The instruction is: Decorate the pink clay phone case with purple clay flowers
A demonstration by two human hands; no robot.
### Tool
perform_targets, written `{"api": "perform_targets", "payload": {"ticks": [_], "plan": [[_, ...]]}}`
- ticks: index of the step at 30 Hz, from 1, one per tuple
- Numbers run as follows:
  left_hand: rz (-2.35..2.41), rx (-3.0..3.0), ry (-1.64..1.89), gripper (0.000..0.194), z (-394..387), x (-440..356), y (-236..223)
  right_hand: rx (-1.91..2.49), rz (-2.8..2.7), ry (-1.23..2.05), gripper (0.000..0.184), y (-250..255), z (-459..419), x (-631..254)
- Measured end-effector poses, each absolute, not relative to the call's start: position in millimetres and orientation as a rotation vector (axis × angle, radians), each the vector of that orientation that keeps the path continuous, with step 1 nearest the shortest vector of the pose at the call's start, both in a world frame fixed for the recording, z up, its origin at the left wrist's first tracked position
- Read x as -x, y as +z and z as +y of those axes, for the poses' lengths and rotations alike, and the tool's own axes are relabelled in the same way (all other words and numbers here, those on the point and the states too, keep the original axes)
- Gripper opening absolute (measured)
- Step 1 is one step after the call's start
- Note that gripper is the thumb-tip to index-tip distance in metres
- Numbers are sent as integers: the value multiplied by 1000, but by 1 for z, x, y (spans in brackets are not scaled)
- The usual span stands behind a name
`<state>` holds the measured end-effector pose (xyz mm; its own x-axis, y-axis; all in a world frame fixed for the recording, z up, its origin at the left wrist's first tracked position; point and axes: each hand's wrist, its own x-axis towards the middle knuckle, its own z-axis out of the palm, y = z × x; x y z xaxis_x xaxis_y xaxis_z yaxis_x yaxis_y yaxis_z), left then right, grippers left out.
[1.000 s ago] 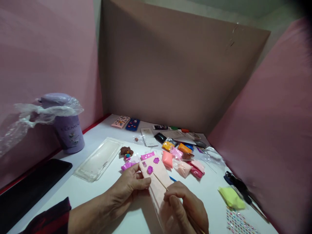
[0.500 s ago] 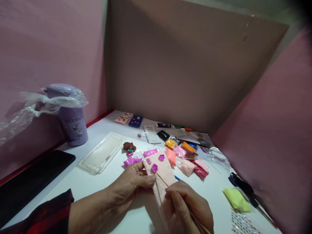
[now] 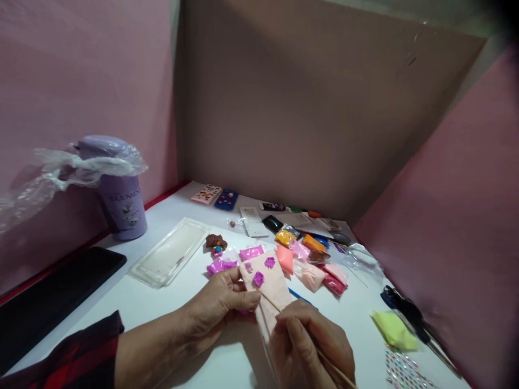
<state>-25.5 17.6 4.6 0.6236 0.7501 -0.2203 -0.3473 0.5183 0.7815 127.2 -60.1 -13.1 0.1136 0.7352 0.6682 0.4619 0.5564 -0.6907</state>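
My left hand [image 3: 217, 305] pinches the left edge of a pale pink clay-covered phone case [image 3: 271, 289] lying on the white table [image 3: 162, 302]. Two magenta clay flowers [image 3: 258, 279] sit on the case's upper part. My right hand [image 3: 310, 348] is closed around a thin wooden stick [image 3: 271, 302], whose tip rests on the case just below the lower flower. The lower end of the case is hidden behind my right hand.
Small bags of coloured clay [image 3: 308, 265] lie behind the case. A clear plastic tray [image 3: 172, 259], a lilac cup [image 3: 121, 202] under plastic film and a black slab [image 3: 52, 302] are left. Scissors [image 3: 409, 316], yellow-green clay [image 3: 393, 330] and a gem sticker sheet [image 3: 405, 373] are right. Cardboard walls enclose the table.
The view shifted slightly, so everything sits a little further right. Both hands keep their grips, and the stick's tip stays near the lower flower.
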Motion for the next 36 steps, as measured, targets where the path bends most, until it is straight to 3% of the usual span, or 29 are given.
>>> {"api": "perform_targets", "payload": {"ticks": [36], "plan": [[621,-789,675,42,17,26,5,1094,-1455,383,18,-14,-60,-124]]}}
